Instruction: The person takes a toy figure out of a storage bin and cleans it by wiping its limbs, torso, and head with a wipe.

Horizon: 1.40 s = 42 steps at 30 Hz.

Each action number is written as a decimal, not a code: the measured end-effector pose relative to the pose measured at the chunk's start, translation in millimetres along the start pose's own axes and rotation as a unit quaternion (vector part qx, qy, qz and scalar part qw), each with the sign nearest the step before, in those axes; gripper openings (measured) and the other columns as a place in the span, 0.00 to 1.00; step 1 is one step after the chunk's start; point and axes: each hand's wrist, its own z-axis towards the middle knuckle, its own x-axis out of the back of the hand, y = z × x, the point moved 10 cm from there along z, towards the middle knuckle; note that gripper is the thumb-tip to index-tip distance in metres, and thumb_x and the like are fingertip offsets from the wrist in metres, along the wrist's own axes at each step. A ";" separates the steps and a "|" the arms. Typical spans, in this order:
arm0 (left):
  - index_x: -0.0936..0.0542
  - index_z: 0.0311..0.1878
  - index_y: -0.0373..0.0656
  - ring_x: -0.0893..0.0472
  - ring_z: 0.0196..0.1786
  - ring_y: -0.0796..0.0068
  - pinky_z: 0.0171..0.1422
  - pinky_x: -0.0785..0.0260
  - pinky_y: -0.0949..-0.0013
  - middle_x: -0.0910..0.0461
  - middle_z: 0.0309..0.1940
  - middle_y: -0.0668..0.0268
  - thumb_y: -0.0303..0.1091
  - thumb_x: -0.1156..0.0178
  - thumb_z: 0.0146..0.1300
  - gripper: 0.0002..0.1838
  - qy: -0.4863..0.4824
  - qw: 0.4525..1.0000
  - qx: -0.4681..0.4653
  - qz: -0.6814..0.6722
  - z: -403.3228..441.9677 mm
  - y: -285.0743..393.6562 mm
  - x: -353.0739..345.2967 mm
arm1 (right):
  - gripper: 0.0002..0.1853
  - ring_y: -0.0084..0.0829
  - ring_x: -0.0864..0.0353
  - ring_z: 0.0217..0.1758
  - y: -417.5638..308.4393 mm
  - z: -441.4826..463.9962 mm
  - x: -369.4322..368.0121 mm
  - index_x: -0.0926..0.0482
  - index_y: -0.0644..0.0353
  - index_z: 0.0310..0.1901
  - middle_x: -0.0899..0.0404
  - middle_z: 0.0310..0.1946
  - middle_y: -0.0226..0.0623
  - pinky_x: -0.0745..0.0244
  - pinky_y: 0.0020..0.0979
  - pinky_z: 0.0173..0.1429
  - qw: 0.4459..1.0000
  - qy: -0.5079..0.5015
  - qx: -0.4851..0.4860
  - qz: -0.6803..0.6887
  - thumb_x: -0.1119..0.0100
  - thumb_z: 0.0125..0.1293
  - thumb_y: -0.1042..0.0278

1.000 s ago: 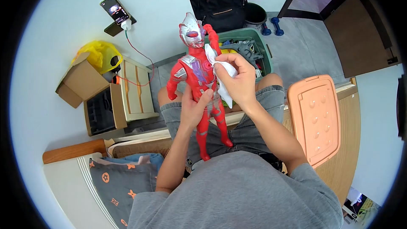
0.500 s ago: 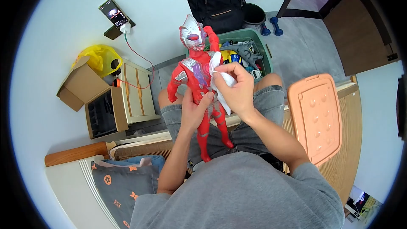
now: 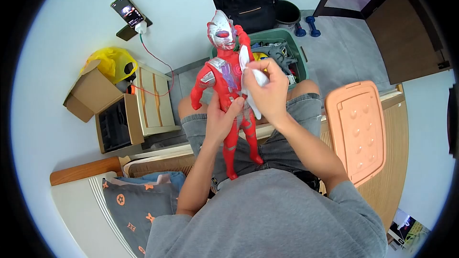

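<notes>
A large red and silver action figure [image 3: 227, 74] stands upright over my lap, one arm bent up beside its head. My left hand [image 3: 221, 118] is wrapped round its waist, thumb across the front. In my right hand [image 3: 268, 91] a white wipe [image 3: 258, 77] is pinched between thumb and fingers. It lies against the side of the figure's chest and under its raised arm, with a loose end hanging down by the hip. Part of the figure's side is hidden behind the wipe and my right hand.
Past my knees, a green bin [image 3: 300, 62] holds several toys. An orange lid [image 3: 356, 131] leans at right. On the left are an open cardboard box [image 3: 98, 91], a small cabinet [image 3: 155, 100] and a charging phone [image 3: 128, 10] on the wall. A black backpack [image 3: 244, 5] stands behind.
The figure's head and chest have shifted slightly up and to the right. My right hand has moved the wipe a little up and to the right along the figure's side.
</notes>
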 end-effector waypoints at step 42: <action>0.29 0.60 0.37 0.21 0.50 0.77 0.57 0.28 0.69 0.19 0.49 0.64 0.36 0.35 0.67 0.23 -0.019 1.000 -0.023 -0.001 0.3 2.3 -6.9 | 0.07 0.20 0.20 0.35 8.0 -3.0 10.2 0.19 0.65 0.38 0.17 0.32 0.34 0.25 0.25 0.41 0.999 0.021 -0.034 0.025 0.33 0.62 0.73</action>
